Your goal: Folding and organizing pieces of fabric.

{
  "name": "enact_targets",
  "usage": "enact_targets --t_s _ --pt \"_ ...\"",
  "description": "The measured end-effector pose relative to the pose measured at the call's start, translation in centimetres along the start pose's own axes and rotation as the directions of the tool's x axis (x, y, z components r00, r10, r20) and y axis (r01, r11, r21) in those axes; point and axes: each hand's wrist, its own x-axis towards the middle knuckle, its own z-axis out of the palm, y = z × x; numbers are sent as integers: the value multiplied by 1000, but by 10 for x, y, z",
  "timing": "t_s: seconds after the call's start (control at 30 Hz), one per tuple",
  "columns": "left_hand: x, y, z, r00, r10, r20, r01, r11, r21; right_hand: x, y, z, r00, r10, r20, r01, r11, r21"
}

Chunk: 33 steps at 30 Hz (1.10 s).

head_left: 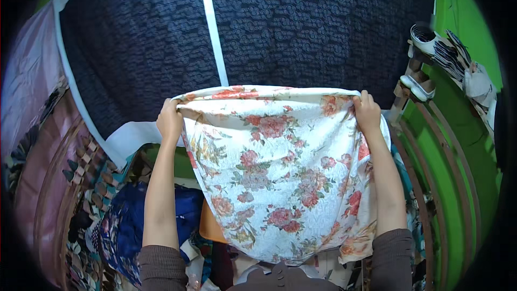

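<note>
A white cloth with red and orange flowers (280, 172) hangs spread between my two hands. My left hand (170, 121) is closed on its upper left corner, and my right hand (368, 113) grips the upper right corner. Along the top the edge is folded over and stretched fairly straight. Below, the cloth sags in a wide curve toward my body, with loose folds gathered under my right forearm. Both arms reach forward with the brown sleeves pushed up. The cloth covers much of what lies beneath it.
Ahead stands a large dark patterned panel (301, 32) with white strips. Dark blue floral fabric (126, 221) is heaped at the left, beside an orange object (211, 225). Shoes fill a rack at the left. Curved brown rails (447, 172) and a white shoe (417, 88) are at the right.
</note>
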Motion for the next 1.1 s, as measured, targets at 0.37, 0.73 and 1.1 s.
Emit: enact_targets --t_s 0.37,0.73,1.1 --pt "3 -37 125 977 10 212 -16 1000 25 -24 -22 93 938 -89 336 14 976 219" --pt "-137 -25 211 831 -92 549 5 987 158 -161 -151 173 754 180 631 -302 949 90" --pt "-348 26 138 589 187 786 -195 977 -86 -254 -253 -9 527 -206 824 -469 738 485"
